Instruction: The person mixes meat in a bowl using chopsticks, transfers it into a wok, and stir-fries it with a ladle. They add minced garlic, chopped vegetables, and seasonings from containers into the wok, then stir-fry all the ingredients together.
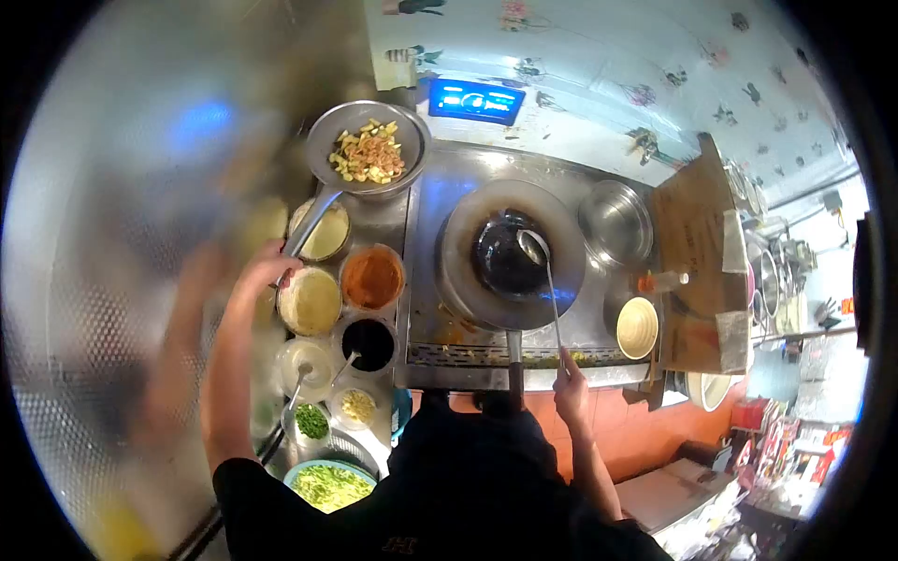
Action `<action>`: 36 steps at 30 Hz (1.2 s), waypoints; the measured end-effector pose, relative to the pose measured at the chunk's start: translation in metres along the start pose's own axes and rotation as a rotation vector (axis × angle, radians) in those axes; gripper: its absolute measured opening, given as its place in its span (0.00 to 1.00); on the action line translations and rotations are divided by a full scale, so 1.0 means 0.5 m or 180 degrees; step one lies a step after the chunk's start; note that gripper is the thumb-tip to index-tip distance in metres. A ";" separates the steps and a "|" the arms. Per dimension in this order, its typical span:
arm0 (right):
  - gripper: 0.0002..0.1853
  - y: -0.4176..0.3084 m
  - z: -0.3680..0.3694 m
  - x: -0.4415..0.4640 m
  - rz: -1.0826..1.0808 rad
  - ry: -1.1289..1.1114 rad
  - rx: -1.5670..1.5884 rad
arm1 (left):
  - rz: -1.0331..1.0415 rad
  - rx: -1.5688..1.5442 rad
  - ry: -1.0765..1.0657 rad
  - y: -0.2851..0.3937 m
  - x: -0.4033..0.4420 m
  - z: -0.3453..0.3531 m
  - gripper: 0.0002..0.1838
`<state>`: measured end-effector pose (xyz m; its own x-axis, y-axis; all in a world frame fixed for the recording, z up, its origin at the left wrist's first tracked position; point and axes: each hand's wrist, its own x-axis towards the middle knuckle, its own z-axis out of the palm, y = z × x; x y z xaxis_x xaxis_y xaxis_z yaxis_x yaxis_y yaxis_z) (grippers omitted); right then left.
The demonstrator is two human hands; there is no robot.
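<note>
Standing at a steel stove point(486, 159), you've got a flower-print wall point(580, 112) and a lit blue screen point(475, 101) up past 12 o'clock of the wok point(463, 266). From the wok, orange sauce point(372, 278) sits around 9, a pot point(615, 224) between 2 and 3, and cardboard point(697, 210) at 3; orange floor point(613, 409) shows toward 5. Your right hand point(571, 395) is closed round the ladle point(533, 246) handle, and its bowl is in the wok, between 11 and 12 from that hand. Long axis runs nearly 12-to-6, bowl end away from you. Your left hand point(267, 266) is clamped on the strainer point(323, 145) handle; the basket's at 1 o'clock from it, holding food chunks point(369, 151), axis roughly 1-to-7, basket end pointing away.
</note>
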<state>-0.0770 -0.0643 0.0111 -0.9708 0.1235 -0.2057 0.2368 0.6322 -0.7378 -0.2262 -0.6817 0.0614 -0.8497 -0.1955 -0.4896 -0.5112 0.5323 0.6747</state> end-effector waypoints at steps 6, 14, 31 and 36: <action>0.23 -0.032 -0.083 0.003 0.0826 -0.0737 -0.0175 | 0.1792 0.1497 0.3101 0.084 -0.222 0.091 0.09; 0.29 -0.121 -0.186 0.026 -0.0089 -0.2616 0.0700 | -0.0683 -0.2651 0.2574 -0.228 -0.605 0.555 0.07; 0.25 -0.252 0.118 -0.085 -0.1949 -0.3810 -0.1848 | -0.1376 -0.3603 0.3244 -0.397 -0.483 0.758 0.11; 0.25 -0.253 0.131 -0.056 -0.0436 -0.4465 -0.1130 | -0.1258 -0.3115 0.3453 -0.409 -0.476 0.774 0.11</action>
<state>-0.0773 -0.1977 0.0681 -0.0997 -0.6552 -0.7488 -0.0768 0.7554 -0.6507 0.1305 -0.4255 -0.1738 -0.0986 -0.9178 -0.3845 -0.2330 -0.3544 0.9056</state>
